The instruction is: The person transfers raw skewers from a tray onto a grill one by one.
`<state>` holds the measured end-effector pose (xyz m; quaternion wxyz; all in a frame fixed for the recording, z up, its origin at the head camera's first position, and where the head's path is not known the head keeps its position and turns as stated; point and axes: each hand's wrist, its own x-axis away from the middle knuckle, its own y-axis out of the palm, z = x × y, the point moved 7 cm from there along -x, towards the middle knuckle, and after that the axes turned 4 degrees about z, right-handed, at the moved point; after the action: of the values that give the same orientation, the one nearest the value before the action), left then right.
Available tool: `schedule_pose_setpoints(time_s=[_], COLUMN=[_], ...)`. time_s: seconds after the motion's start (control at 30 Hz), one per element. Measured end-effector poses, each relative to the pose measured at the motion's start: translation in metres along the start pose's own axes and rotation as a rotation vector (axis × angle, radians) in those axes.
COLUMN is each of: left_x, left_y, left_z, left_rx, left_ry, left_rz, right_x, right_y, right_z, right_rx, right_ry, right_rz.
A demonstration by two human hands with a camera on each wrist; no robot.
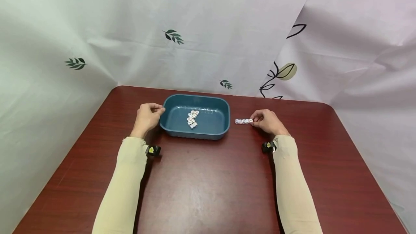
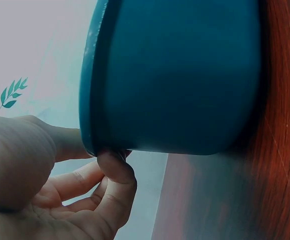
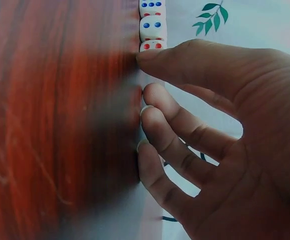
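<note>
A blue rectangular plastic tray (image 1: 195,135) stands on the table, with several white dice (image 1: 192,119) clustered inside it. At its left end, my left hand (image 1: 147,117) pinches the rim between thumb and fingers; the left wrist view shows the tray's outer wall (image 2: 180,80) close up. To the right of the tray, more white dice (image 1: 242,121) lie in a short row on the table. My right hand (image 1: 265,120) pinches the die at the row's right end (image 3: 151,46), its thumb over that die. The other fingertips (image 3: 155,125) rest low near the tabletop.
The dark red wooden table (image 1: 201,183) reaches back to a white curtain (image 1: 208,17) with leaf prints, which also hangs along both sides. A small black wrist camera (image 1: 153,150) sits on the left wrist and another camera (image 1: 268,147) on the right.
</note>
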<state>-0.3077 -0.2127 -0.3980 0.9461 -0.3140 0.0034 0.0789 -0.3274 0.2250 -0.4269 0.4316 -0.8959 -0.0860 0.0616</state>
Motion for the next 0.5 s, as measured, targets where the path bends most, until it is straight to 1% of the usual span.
schedule_pose_setpoints(time_s=[0.13, 0.3, 0.5], left_x=[0.001, 0.000, -0.001], left_y=[0.000, 0.000, 0.001], left_z=[-0.001, 0.001, 0.001], left_rx=[0.004, 0.009, 0.009], left_ry=[-0.004, 0.008, 0.007], left_rz=[-0.002, -0.004, 0.000], right_x=[0.001, 0.002, 0.004], right_y=[0.002, 0.000, -0.009], right_z=[-0.001, -0.001, -0.007], right_rx=[-0.004, -0.010, -0.010], right_ry=[-0.009, -0.009, -0.009], right_rz=[0.001, 0.007, 0.016])
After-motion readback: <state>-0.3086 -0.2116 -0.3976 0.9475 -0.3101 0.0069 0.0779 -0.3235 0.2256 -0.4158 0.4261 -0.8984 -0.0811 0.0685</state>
